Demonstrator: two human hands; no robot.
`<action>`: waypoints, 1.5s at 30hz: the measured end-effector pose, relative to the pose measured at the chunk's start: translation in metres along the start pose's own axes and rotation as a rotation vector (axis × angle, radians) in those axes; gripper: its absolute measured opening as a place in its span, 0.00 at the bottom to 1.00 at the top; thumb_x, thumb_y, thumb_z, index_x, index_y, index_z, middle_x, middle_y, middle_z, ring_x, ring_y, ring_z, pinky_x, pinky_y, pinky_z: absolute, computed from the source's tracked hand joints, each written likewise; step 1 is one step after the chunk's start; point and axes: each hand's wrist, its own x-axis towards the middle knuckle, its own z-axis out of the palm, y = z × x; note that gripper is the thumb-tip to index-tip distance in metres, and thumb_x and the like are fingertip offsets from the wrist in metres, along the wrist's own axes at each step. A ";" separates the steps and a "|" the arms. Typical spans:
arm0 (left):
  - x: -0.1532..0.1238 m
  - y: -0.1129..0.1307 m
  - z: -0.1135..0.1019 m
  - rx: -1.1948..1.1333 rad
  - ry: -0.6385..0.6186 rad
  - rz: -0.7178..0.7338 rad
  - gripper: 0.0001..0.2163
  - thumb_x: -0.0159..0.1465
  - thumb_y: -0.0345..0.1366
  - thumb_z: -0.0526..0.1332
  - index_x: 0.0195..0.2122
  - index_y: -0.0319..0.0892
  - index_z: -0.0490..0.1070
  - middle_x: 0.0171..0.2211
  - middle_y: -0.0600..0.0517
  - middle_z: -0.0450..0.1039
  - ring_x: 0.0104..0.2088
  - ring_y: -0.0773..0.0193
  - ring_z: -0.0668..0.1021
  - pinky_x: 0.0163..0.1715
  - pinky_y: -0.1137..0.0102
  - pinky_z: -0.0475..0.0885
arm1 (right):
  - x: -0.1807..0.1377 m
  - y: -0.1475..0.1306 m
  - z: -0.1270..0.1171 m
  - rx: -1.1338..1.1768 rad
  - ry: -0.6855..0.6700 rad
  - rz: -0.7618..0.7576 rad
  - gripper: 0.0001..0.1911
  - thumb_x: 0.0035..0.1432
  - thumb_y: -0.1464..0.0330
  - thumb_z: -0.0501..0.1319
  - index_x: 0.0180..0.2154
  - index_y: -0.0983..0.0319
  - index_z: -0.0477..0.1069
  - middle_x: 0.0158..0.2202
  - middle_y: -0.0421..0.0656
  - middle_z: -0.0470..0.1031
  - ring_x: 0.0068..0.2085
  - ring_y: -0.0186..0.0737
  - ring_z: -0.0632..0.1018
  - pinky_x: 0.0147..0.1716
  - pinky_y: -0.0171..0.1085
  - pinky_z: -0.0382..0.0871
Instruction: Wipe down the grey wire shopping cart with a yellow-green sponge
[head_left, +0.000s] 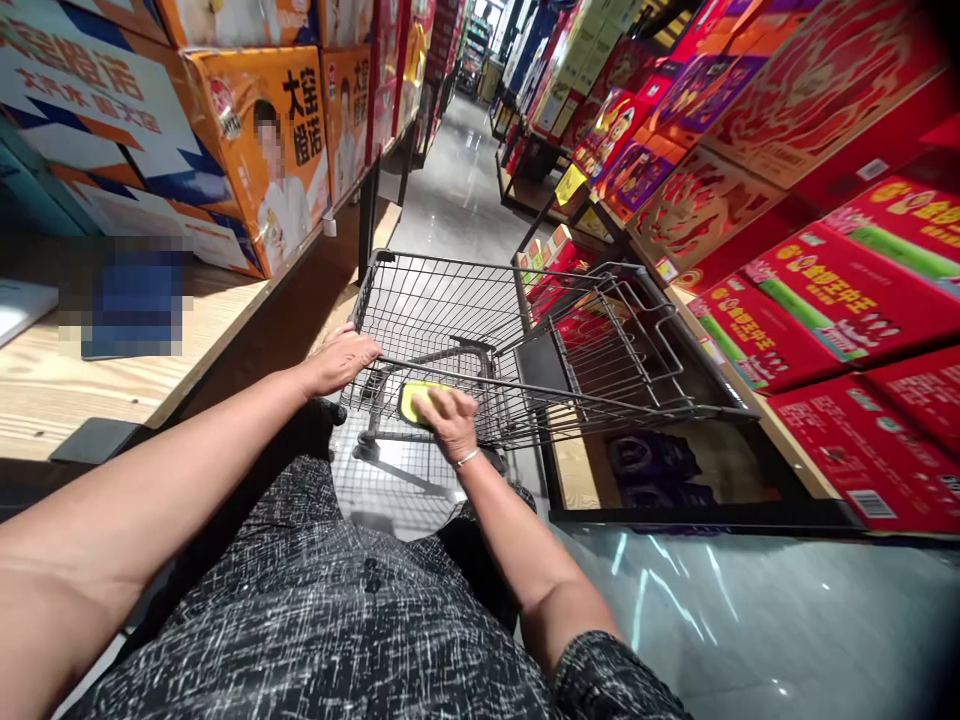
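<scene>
The right hand [454, 420] is closed with bent fingers on a yellow, flat, rounded pad with dark edge [412, 402]. This pad is just below the near rim of a dark grey metal wire shopping cart [541, 362]; if it touches the wires, I cannot tell. The left hand [341, 360] lies over the cart's rim near the corner; how firmly it holds is not clear. I judge the pad light and soft, best held by its broad back, and the cart stiff, rolling easily, steadied by its rim.
</scene>
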 end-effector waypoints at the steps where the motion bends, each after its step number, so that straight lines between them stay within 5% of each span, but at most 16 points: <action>1: 0.001 -0.001 -0.002 0.008 -0.009 -0.008 0.24 0.72 0.46 0.38 0.44 0.47 0.73 0.43 0.53 0.76 0.51 0.58 0.74 0.66 0.52 0.48 | 0.003 0.009 -0.014 -0.011 0.112 0.027 0.19 0.64 0.66 0.62 0.54 0.40 0.72 0.54 0.40 0.73 0.55 0.44 0.64 0.56 0.44 0.56; 4: 0.002 0.003 -0.003 0.045 0.017 -0.052 0.24 0.71 0.47 0.39 0.43 0.45 0.74 0.44 0.50 0.77 0.52 0.54 0.73 0.65 0.48 0.48 | 0.009 0.024 -0.040 -0.024 0.287 0.114 0.20 0.63 0.68 0.63 0.54 0.42 0.73 0.54 0.42 0.71 0.56 0.45 0.64 0.58 0.45 0.56; 6: 0.001 0.013 0.001 0.071 0.078 -0.062 0.23 0.71 0.48 0.41 0.47 0.45 0.74 0.48 0.48 0.76 0.57 0.50 0.70 0.64 0.46 0.46 | 0.011 0.020 -0.039 -0.010 0.256 0.160 0.18 0.64 0.68 0.62 0.53 0.43 0.75 0.53 0.43 0.72 0.56 0.45 0.64 0.58 0.46 0.56; 13: 0.000 0.032 0.014 0.066 0.089 -0.021 0.23 0.71 0.47 0.42 0.57 0.48 0.70 0.53 0.49 0.74 0.55 0.54 0.71 0.61 0.53 0.51 | -0.001 -0.031 0.033 0.119 -0.425 0.078 0.18 0.68 0.65 0.57 0.55 0.41 0.71 0.61 0.37 0.69 0.59 0.44 0.64 0.57 0.46 0.56; 17: 0.003 0.022 0.009 0.075 0.029 -0.041 0.23 0.71 0.48 0.42 0.56 0.49 0.71 0.52 0.49 0.74 0.54 0.53 0.71 0.59 0.53 0.52 | -0.012 -0.041 0.050 0.137 -0.551 0.033 0.13 0.66 0.62 0.58 0.51 0.43 0.74 0.61 0.33 0.69 0.62 0.44 0.62 0.59 0.43 0.54; 20: 0.004 0.015 0.006 0.106 0.041 -0.051 0.22 0.71 0.49 0.43 0.56 0.50 0.70 0.50 0.49 0.74 0.53 0.54 0.71 0.59 0.54 0.52 | -0.015 -0.029 0.035 0.119 -0.457 0.061 0.16 0.67 0.64 0.56 0.53 0.43 0.73 0.60 0.36 0.69 0.59 0.45 0.63 0.57 0.45 0.55; 25: 0.007 0.005 0.005 0.134 0.066 -0.060 0.21 0.70 0.49 0.44 0.52 0.47 0.72 0.47 0.49 0.75 0.52 0.54 0.72 0.60 0.53 0.52 | -0.020 0.014 -0.028 0.043 0.033 0.193 0.17 0.66 0.66 0.59 0.53 0.43 0.74 0.55 0.42 0.72 0.56 0.46 0.64 0.54 0.45 0.56; 28: 0.010 0.009 0.004 0.138 0.094 -0.087 0.20 0.70 0.49 0.45 0.46 0.46 0.74 0.46 0.49 0.76 0.52 0.53 0.72 0.61 0.52 0.51 | -0.026 0.031 -0.056 0.002 0.211 0.243 0.20 0.64 0.70 0.60 0.53 0.42 0.74 0.55 0.42 0.71 0.57 0.46 0.63 0.56 0.46 0.55; 31: 0.014 0.022 0.007 0.147 0.123 -0.042 0.18 0.69 0.49 0.48 0.45 0.46 0.73 0.50 0.49 0.75 0.58 0.52 0.69 0.63 0.51 0.47 | -0.028 0.028 -0.050 0.002 0.173 0.271 0.19 0.65 0.70 0.60 0.53 0.41 0.74 0.55 0.41 0.72 0.57 0.46 0.64 0.56 0.47 0.55; 36: 0.020 0.038 0.015 0.137 0.050 0.042 0.19 0.66 0.48 0.54 0.55 0.49 0.69 0.51 0.49 0.75 0.54 0.55 0.72 0.61 0.56 0.52 | -0.029 -0.006 0.010 0.064 -0.279 0.251 0.16 0.66 0.65 0.59 0.51 0.39 0.74 0.56 0.38 0.72 0.55 0.45 0.65 0.54 0.46 0.56; 39: 0.020 0.034 0.016 0.146 0.014 0.059 0.22 0.64 0.47 0.56 0.59 0.51 0.67 0.51 0.50 0.74 0.53 0.53 0.71 0.59 0.55 0.53 | -0.030 -0.022 0.025 0.092 -0.416 0.168 0.13 0.65 0.64 0.60 0.48 0.41 0.75 0.56 0.35 0.72 0.58 0.46 0.64 0.54 0.44 0.56; 41: 0.020 0.030 0.016 0.147 0.008 0.075 0.23 0.64 0.46 0.55 0.60 0.52 0.66 0.52 0.50 0.73 0.54 0.53 0.71 0.58 0.55 0.53 | -0.022 -0.026 0.016 0.093 -0.378 0.168 0.14 0.66 0.65 0.59 0.50 0.41 0.75 0.57 0.36 0.72 0.57 0.45 0.64 0.54 0.44 0.56; 45: 0.019 0.028 0.019 0.151 0.061 0.079 0.21 0.62 0.41 0.55 0.57 0.51 0.68 0.50 0.50 0.74 0.53 0.53 0.71 0.58 0.54 0.53 | 0.017 -0.023 -0.034 0.077 -0.053 0.185 0.19 0.67 0.65 0.57 0.56 0.39 0.70 0.58 0.39 0.69 0.58 0.47 0.62 0.57 0.47 0.54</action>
